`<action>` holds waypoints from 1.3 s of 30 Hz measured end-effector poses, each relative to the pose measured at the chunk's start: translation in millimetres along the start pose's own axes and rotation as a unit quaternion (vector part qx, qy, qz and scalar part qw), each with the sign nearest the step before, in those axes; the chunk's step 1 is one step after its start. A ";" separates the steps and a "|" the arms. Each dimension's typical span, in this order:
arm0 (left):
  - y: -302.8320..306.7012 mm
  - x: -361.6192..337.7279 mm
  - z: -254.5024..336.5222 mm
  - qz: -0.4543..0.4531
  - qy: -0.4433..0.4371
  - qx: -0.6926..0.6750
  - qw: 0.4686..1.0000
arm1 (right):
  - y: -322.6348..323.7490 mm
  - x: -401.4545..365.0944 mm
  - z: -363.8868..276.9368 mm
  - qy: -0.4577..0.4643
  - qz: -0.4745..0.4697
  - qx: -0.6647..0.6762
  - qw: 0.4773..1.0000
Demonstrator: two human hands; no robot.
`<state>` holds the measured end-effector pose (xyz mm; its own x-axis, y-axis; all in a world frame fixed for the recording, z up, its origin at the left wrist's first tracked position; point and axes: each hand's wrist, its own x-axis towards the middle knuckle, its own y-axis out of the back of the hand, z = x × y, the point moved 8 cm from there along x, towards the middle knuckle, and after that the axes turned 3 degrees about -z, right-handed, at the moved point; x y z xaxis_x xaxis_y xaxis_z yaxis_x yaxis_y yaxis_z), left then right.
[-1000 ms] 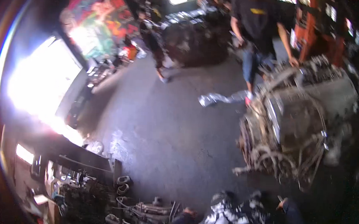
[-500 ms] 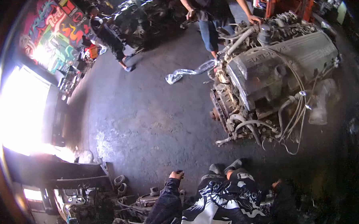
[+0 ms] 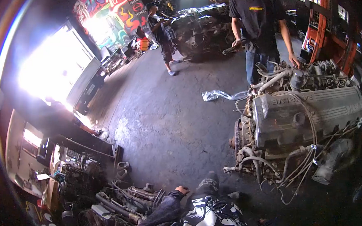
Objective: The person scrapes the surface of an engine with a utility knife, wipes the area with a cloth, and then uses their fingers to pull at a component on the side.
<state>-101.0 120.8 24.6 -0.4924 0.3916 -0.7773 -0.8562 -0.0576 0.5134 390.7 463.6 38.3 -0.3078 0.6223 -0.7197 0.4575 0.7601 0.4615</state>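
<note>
My left hand point(image 3: 182, 190) hangs low in front of me at the end of a dark sleeve point(image 3: 162, 211), beside my black-and-white patterned clothing point(image 3: 209, 213). Its fingers look curled in; whether anything is inside them is hidden. Closest to this hand are metal engine parts point(image 3: 141, 193) piled on the floor at its left. My right hand cannot be made out in the dark lower right. A large dirty engine point(image 3: 310, 114) with a ribbed grey cover stands to my right, hoses and cables hanging down its near side.
A co-worker point(image 3: 255, 25) stands behind the engine, one hand on it, the other holding a dark object point(image 3: 231, 51). Another person point(image 3: 160, 33) is farther back, near a heap of machinery point(image 3: 200, 35). Clear plastic wrap point(image 3: 218, 95) lies on the concrete floor point(image 3: 164, 124). Parts crowd the lower left.
My view has tilted up, so the engine and people sit lower and farther right in the picture. My left hand remains low; my right hand has dropped into the dark.
</note>
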 end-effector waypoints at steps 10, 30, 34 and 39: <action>9.2 -35.5 4.9 0.085 0.051 -0.087 0.991 | 24.0 -13.8 -12.0 0.064 0.025 0.035 0.997; 253.4 -248.1 565.3 0.228 -0.630 -0.130 0.731 | 22.1 -47.9 43.5 0.046 0.061 0.104 0.992; 193.9 -194.6 549.3 0.180 -0.612 -0.028 0.770 | 28.3 -50.9 37.3 0.064 0.063 0.097 0.991; 117.8 -95.5 475.8 0.112 -0.508 -0.023 0.854 | 34.8 -67.6 39.3 0.082 0.078 0.114 0.987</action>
<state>-80.4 513.6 332.4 -0.2747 0.9592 0.0670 -0.7749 -0.2621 0.5751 460.3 440.6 82.6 -0.3416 0.7641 -0.5472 0.6803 0.6028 0.4170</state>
